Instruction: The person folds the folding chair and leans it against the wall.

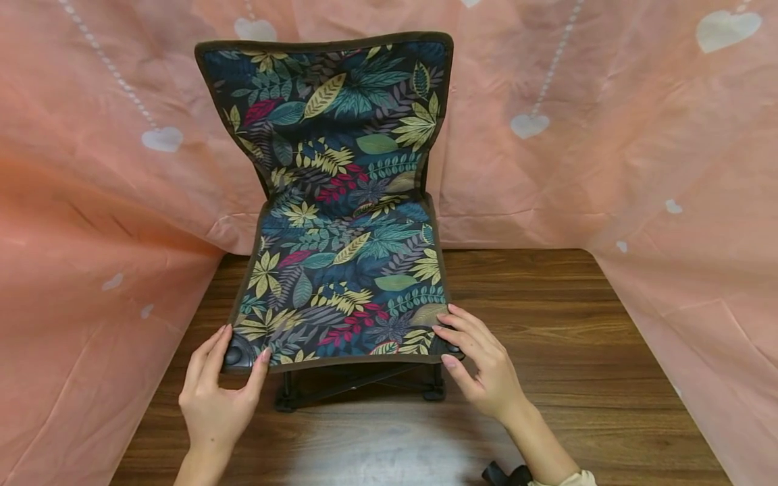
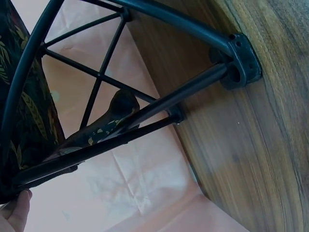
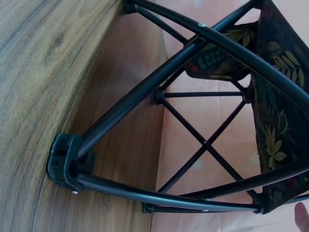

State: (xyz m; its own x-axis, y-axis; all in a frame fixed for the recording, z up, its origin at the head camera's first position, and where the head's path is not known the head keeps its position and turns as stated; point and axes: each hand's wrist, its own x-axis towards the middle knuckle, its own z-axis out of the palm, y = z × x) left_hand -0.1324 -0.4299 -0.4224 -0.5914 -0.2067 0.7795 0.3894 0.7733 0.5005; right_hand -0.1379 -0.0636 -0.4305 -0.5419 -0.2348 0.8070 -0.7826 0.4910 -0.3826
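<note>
Hands (image 1: 215, 395) (image 1: 483, 368) over woodgrain surface (image 1: 547, 310), pink drapes (image 1: 626, 135)

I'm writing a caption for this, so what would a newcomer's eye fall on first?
Probably the bright leaf-print chair, left of centre on the wood-grain surface. Next, the left hand and right hand, touching its front corners. Behind it hangs pink cloth with white hearts.
</note>
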